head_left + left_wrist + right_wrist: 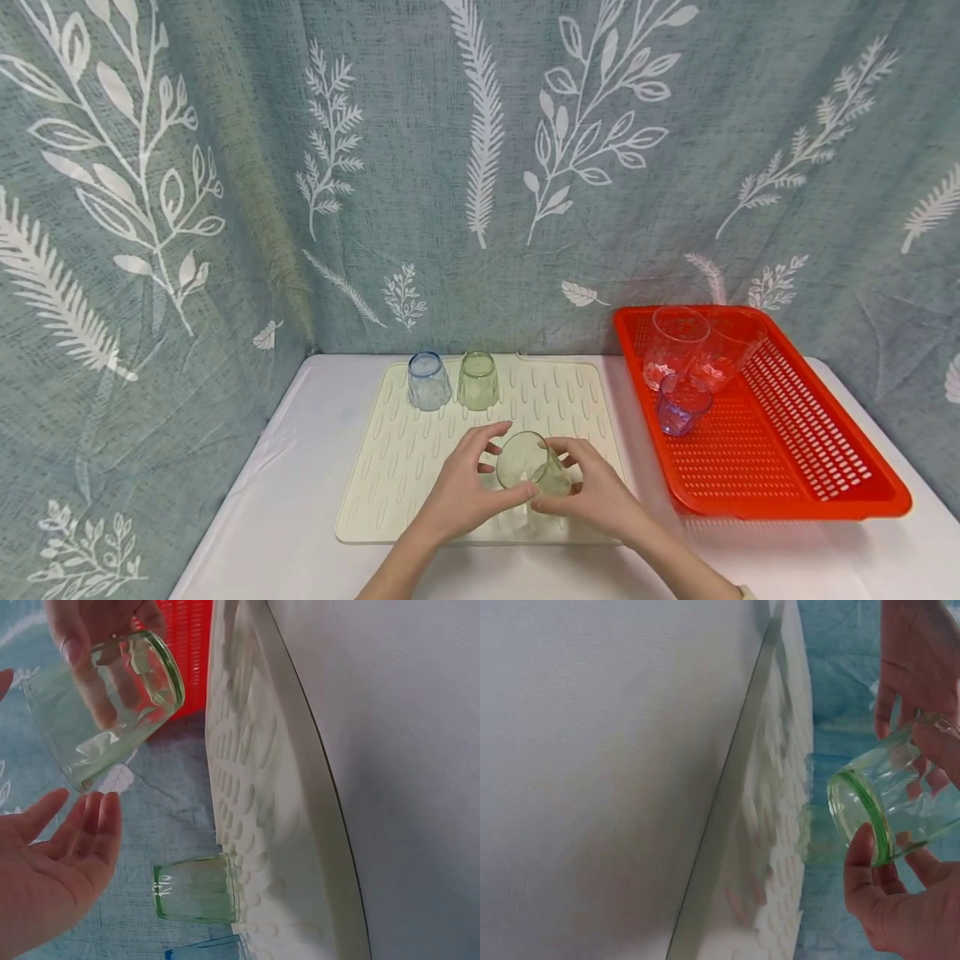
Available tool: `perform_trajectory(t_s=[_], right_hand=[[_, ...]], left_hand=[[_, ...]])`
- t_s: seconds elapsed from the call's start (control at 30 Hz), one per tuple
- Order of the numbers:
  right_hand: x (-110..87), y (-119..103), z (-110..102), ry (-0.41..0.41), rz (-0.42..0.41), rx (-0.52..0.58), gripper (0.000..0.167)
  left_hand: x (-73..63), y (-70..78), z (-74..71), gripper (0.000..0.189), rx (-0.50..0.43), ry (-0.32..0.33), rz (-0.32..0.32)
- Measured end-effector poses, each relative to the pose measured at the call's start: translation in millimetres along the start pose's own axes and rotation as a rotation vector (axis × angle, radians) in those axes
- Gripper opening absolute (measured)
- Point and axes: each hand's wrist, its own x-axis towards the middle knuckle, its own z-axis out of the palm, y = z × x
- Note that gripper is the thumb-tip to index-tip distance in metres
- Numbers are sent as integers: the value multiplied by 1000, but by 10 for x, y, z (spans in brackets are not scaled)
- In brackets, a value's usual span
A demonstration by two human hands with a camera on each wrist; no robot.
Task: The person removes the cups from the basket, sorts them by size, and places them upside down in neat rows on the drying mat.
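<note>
A pale green drinking glass (522,460) is held tilted above the front part of the cream drying mat (420,475). My right hand (592,492) grips it near its thick base, thumb and fingers on opposite sides, as the right wrist view also shows. Around the glass's mouth, my left hand (468,487) spreads its relaxed fingers and thumb. The left fingertips (111,802) lie close to the rim; contact is hard to tell. Behind the hands, a blue glass (429,383) and another green glass (478,383) stand upside down on the mat.
To the right, a red plastic basket (795,504) holds two tall clear glasses (678,337) and a small purple-blue glass (682,406). A white-covered table (300,467) lies underneath. A patterned teal curtain (420,167) hangs behind and at both sides.
</note>
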Motion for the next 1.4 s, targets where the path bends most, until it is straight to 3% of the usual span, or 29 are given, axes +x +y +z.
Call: perform_trajectory(t_s=[0.3, 0.57, 0.97, 1.17, 1.27, 1.4], right_hand=[[-30, 41, 63, 9, -135, -98, 66], [-40, 20, 81, 6, -112, -85, 68], [24, -7, 24, 14, 203, 406, 64], [37, -29, 33, -97, 286, 782, 67], [24, -41, 43, -119, 318, 891, 69], [10, -43, 53, -123, 338, 958, 68]], left_hand=[[-7, -16, 29, 72, 38, -17, 25], [-28, -52, 46, 65, -4, 15, -2], [-28, -89, 60, 58, -272, 135, -165], [-26, -88, 75, 56, -467, 153, -184], [-25, -89, 89, 56, -534, 154, -191], [-28, -87, 100, 57, -582, 152, -205]])
